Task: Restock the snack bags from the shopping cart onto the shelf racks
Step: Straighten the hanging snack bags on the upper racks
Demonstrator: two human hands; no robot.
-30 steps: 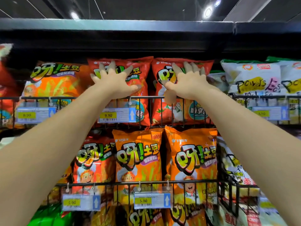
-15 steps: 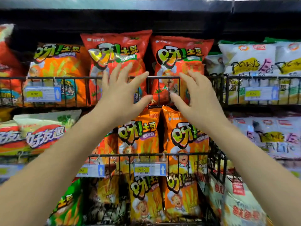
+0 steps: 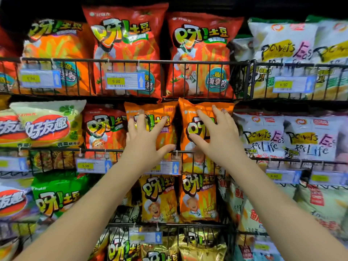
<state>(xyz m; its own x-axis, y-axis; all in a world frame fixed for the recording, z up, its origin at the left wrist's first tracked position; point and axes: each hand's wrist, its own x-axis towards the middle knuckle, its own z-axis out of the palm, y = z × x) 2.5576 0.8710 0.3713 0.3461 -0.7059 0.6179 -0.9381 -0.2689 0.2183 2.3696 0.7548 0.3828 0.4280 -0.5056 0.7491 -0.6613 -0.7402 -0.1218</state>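
Note:
Two orange snack bags stand side by side in the middle wire rack [image 3: 56,150]. My left hand [image 3: 146,142] lies with spread fingers flat on the left orange bag [image 3: 165,117]. My right hand [image 3: 218,136] lies the same way on the right orange bag [image 3: 190,113]. Neither hand grips anything. Above them, two big red bags [image 3: 128,46] [image 3: 201,53] stand upright in the top rack [image 3: 188,62]. The shopping cart is out of view.
White snack bags [image 3: 282,46] fill the racks on the right. Orange, green and cream bags [image 3: 49,125] fill the left. Smaller yellow and orange bags [image 3: 160,198] sit in the rack below my hands. Price tags [image 3: 124,81] hang on the rack fronts.
Both hands came down from the red bags in the top rack to the orange bags one rack lower. The view tilted downward with them.

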